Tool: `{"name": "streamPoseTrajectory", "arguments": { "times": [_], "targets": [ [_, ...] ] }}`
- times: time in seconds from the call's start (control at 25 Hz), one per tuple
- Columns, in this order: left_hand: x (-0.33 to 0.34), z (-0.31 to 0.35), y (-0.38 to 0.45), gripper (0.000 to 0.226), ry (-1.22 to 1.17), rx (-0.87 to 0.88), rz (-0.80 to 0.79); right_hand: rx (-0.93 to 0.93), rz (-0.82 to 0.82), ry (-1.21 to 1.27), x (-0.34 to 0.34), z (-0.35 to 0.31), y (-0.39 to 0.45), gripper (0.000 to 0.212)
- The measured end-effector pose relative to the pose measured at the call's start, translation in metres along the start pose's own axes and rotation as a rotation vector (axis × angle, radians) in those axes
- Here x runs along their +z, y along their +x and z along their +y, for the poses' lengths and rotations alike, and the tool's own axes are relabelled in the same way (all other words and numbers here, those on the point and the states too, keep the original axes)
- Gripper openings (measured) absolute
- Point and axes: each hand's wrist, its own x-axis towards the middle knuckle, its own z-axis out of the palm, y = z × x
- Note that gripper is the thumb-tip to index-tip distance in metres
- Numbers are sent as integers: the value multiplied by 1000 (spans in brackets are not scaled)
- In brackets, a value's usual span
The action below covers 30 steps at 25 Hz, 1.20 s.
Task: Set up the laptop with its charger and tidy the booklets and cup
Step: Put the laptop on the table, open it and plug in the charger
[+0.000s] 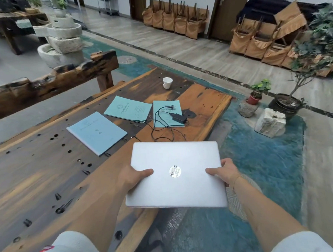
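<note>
Closed silver laptop [175,172] carried level between left hand [134,177] and right hand [224,173], thumbs clamped over its lid, likely for setting on the tabletop [33,176]. Beyond the hands lay charger [178,117], three blue booklets [97,132], farther off a white cup [167,82].

Between the left hand [135,177] and the right hand [224,172] sits a matt silver laptop [175,174] with a mirror-bright round logo. Beyond the hands, the table [33,176] is dark brown streaked with orange and dotted with black holes. Ahead of the left hand lie three pale blue-green booklets [96,132], their print dark. Ahead of the right hand, the charger [178,117] and its cord are black. Farthest beyond both hands stands a white cup [167,82]. To the right of the right hand, the floor [260,159] is mottled teal.
</note>
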Motion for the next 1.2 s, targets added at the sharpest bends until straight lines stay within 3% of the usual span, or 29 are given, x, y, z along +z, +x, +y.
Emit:
{"name": "streamPoseTrajectory", "arguments": {
  "times": [0.24,0.48,1.0,1.2],
  "targets": [
    [-12,9,76,63,-114,-103,12,2,-68,-81,31,-64,80,48],
    [-39,-5,98,68,-199,-156,118,-39,-167,-150,86,-100,125,53],
    [-81,-84,59,84,-362,-470,576,-237,-615,-453,242,-162,166,60],
    [-69,-92,53,88,-370,-610,687,-294,-714,-597,279,-173,183,47]
  ]
}}
